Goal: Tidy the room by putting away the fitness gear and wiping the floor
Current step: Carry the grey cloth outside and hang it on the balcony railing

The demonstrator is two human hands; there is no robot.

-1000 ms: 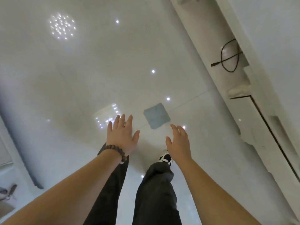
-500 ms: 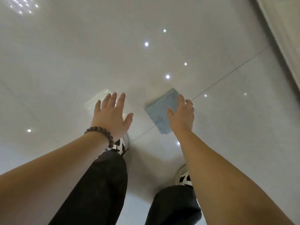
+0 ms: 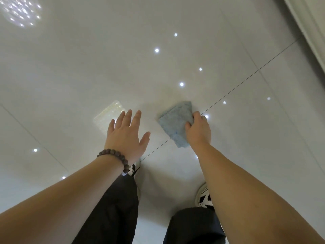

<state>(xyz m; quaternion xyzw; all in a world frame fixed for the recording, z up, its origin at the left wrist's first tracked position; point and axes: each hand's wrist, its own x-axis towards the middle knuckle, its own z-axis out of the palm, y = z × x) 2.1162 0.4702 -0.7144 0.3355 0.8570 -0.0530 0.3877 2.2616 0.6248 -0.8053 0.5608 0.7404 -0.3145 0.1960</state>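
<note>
Fingers of the right hand [image 3: 198,131] curl over a blue cloth [image 3: 175,124] lying on the glossy floor [image 3: 88,67], arm stretched down. Left hand [image 3: 125,136] hovers beside it, fingers spread, holding nothing.

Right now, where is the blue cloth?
In the head view the blue cloth lies on the floor right of centre, across a dark tile seam, gripped at its right edge by the right hand.
</note>
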